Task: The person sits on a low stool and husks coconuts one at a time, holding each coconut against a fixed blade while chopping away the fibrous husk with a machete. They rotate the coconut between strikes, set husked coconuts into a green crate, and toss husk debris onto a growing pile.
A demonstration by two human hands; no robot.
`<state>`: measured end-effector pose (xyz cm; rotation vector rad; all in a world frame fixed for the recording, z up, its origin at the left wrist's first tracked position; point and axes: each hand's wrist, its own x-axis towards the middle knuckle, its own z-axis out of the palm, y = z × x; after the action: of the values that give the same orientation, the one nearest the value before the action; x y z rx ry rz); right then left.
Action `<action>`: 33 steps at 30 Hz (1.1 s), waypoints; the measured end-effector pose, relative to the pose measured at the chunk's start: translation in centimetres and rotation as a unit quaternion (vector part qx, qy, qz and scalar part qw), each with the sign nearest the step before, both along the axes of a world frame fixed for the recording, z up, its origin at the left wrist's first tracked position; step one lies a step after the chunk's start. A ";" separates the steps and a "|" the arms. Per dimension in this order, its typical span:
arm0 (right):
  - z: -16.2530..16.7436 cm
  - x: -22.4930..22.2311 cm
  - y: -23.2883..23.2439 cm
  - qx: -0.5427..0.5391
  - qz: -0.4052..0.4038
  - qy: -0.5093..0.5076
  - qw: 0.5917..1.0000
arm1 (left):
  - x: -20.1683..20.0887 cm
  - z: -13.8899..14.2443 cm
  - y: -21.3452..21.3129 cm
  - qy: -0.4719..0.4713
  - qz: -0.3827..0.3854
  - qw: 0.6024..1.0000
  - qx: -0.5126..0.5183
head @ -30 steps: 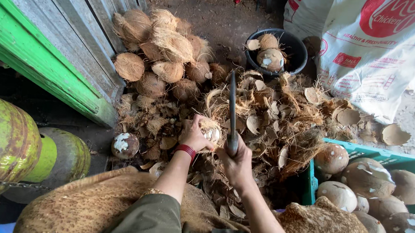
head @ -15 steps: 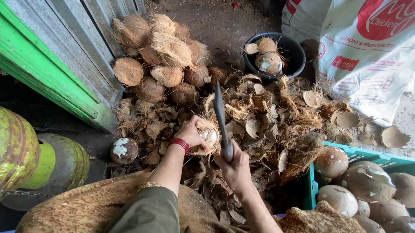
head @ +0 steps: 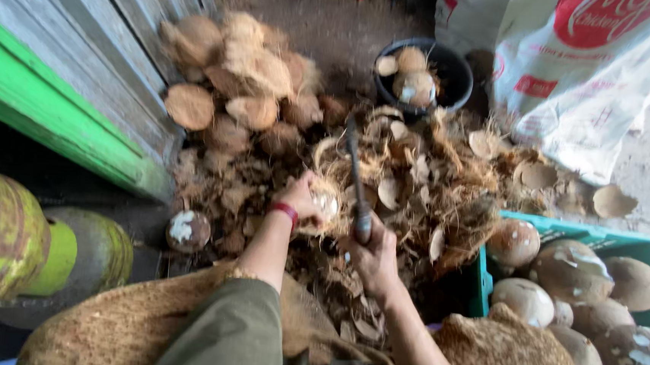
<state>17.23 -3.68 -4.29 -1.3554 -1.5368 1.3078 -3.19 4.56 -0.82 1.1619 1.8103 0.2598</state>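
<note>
a partly husked coconut [head: 325,203] sits in the middle of the view, held just above a heap of husk scraps [head: 432,182] on the ground. the left hand [head: 302,198], a red band at its wrist, has its grip curled around the coconut's near left side, fingers pressed against the fibre; a pale patch of shell faces up. just to its right, the right hand [head: 372,256] has its grip wrapped tight around the handle of a dark blade [head: 354,173]. the blade's long axis runs up and away from the person, leaning slightly left, its tip over the husk heap and its edge beside the coconut.

beyond the heap lies a pile of brown unhusked coconuts [head: 240,85] against a grey plank wall with a green beam [head: 48,102]. a black bucket [head: 454,77] holding husk pieces stands further back, beside a large white sack [head: 575,93]. to the right, a green crate [head: 603,244] holds peeled coconuts. to the left lie green gas cylinders [head: 1,236]. the floor is bare dirt.
</note>
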 end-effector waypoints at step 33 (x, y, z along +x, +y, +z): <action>4.1 -0.4 -2.0 -0.169 0.087 -0.100 0.977 | 0.5 -5.4 -5.1 0.111 0.034 0.903 0.414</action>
<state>16.80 -5.69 -0.21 -1.6345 -1.6504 1.6419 -2.64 -0.51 -6.24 1.7567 1.9939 1.0527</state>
